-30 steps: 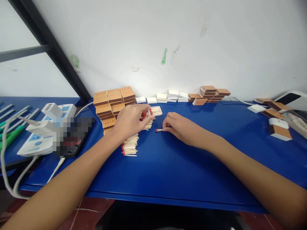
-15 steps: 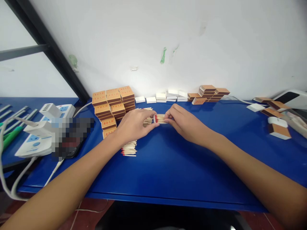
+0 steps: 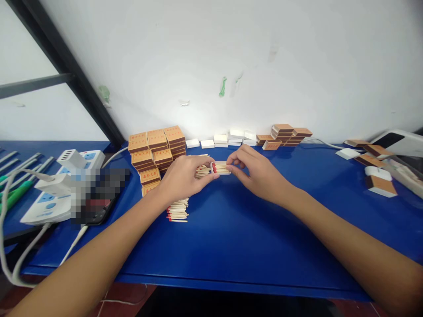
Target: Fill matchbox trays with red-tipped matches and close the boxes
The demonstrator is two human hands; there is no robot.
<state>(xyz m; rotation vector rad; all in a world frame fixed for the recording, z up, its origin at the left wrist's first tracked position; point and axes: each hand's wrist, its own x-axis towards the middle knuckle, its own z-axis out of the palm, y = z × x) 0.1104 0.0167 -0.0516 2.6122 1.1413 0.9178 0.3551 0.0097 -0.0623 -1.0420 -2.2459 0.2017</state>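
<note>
The tray is white, match heads red.

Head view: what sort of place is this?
Probably an indoor packing workspace, though no wider room shows: a blue table against a white wall, with loose matches beside stacked matchboxes.

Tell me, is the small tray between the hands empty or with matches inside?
With matches inside: red heads show near the left hand, pale sticks near the right hand. Whether the tray is full, I cannot tell.
</note>
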